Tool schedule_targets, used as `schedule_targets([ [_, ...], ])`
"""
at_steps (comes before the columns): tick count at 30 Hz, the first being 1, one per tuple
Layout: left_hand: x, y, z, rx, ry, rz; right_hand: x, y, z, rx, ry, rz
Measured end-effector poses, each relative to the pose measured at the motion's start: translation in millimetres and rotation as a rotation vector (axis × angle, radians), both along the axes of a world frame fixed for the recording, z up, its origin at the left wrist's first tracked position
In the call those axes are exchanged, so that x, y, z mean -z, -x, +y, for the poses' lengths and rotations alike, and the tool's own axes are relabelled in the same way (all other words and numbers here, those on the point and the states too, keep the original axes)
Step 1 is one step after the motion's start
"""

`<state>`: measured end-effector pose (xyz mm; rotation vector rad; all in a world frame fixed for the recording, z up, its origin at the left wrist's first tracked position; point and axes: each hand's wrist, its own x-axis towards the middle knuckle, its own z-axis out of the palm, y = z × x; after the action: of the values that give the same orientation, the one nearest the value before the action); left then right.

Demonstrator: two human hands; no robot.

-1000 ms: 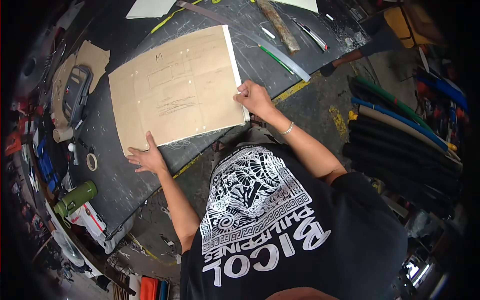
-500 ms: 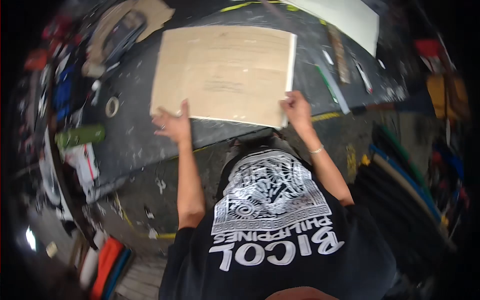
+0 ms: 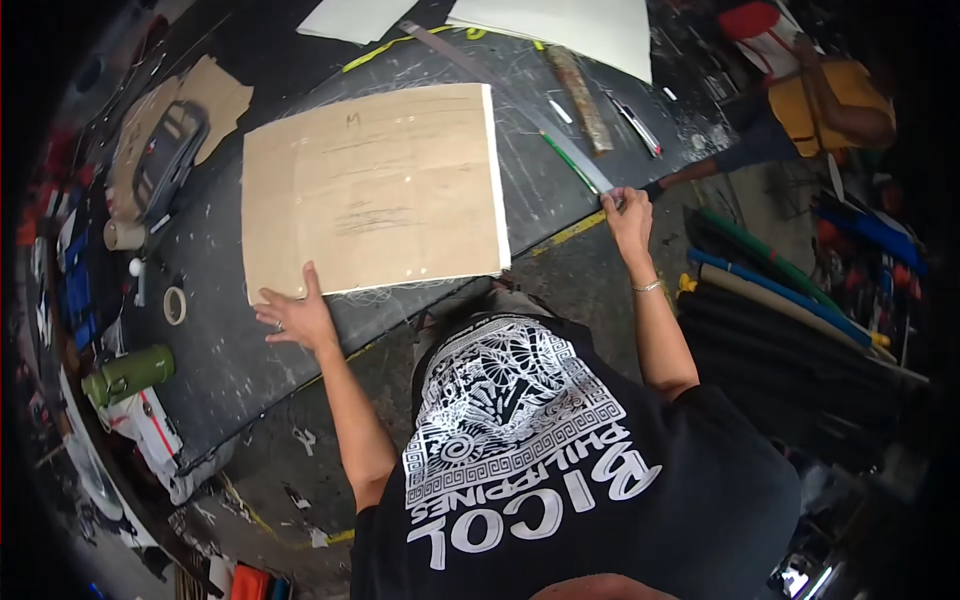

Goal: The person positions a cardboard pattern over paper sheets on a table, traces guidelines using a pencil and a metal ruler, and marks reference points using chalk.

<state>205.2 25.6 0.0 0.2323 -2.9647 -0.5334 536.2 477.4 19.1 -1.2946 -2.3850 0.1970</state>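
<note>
A large brown paper sheet (image 3: 370, 240) with pencil lines and a letter M lies on the dark table, a white layer showing along its right edge. My left hand (image 3: 298, 318) rests at its lower left corner, fingers spread, the thumb on the paper. Off to the right, my right hand (image 3: 630, 225) pinches the near end of a long metal ruler (image 3: 500, 85) at the table's edge. Beside the ruler, close to those fingers, lies a green pencil (image 3: 568, 163). The ruler's far end reaches toward the back of the table.
White sheets (image 3: 560, 30), a worn bar (image 3: 580, 100) and a cutter (image 3: 635, 125) lie at the back right. A tape roll (image 3: 175, 305) and green bottle (image 3: 130, 375) are on the left. Another person (image 3: 830, 105) is at the right; fabric rolls (image 3: 780, 300) stand below.
My right hand has left the paper's right edge and moved right to the ruler's end, closing on it. The left hand stays by the lower left corner. The view has shifted.
</note>
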Motion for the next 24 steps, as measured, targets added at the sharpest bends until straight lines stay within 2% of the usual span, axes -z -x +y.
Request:
schedule_targets([
  [1, -2.2, -0.1, 0.4, 0.002, -0.016, -0.010, 3.6, -8.7, 3.4, 0.001, -0.116, -0.031],
  [3, -1.9, 0.9, 0.3, 0.002, -0.020, -0.010, 9.6, -15.0, 11.7, 0.024, -0.048, 0.023],
  [4, -2.2, 0.8, -0.7, 0.005, -0.018, -0.009, 11.8, -16.9, 14.5, 0.037, -0.010, 0.050],
  [7, -5.4, 0.9, 0.8, 0.000, -0.031, -0.024, 13.5, -14.3, 24.5, 0.112, 0.358, 0.173],
  [10, -6.6, 0.3, 1.3, 0.005, -0.021, -0.031, 12.1, -14.2, 30.5, 0.151, 0.437, 0.220],
  [12, -6.3, 0.0, -0.4, 0.013, -0.018, -0.027, 9.7, -15.1, 33.2, 0.134, 0.401, 0.136],
  [14, -4.9, 1.4, -0.5, 0.006, -0.012, -0.023, 3.5, -11.2, 30.3, 0.129, 0.501, 0.170],
  [18, 0.2, 2.3, -2.3, 0.004, 0.006, -0.008, 2.9, -12.4, 41.6, -0.094, 0.225, -0.126],
  [19, 1.2, 2.4, -3.2, 0.011, 0.005, -0.001, -6.5, -7.8, 34.2, -0.102, 0.297, 0.071],
  [20, 2.9, 3.0, -5.0, 0.019, 0.003, 0.008, 3.0, -11.4, 54.3, -0.264, 0.323, 0.132],
  [21, 3.6, 3.3, -6.0, 0.015, 0.004, 0.007, -10.7, -7.3, 50.3, -0.152, 0.651, 0.320],
  [22, 4.4, 4.3, -5.9, 0.014, 0.004, 0.007, -50.7, 6.0, 33.1, -0.089, 0.881, 0.480],
  [23, 4.8, 4.6, -5.9, 0.016, 0.002, 0.008, -64.8, 13.2, 32.1, -0.115, 0.952, 0.715],
  [24, 5.1, 4.7, -6.3, 0.016, 0.001, 0.008, -80.0, 16.2, 35.1, -0.183, 0.970, 0.805],
])
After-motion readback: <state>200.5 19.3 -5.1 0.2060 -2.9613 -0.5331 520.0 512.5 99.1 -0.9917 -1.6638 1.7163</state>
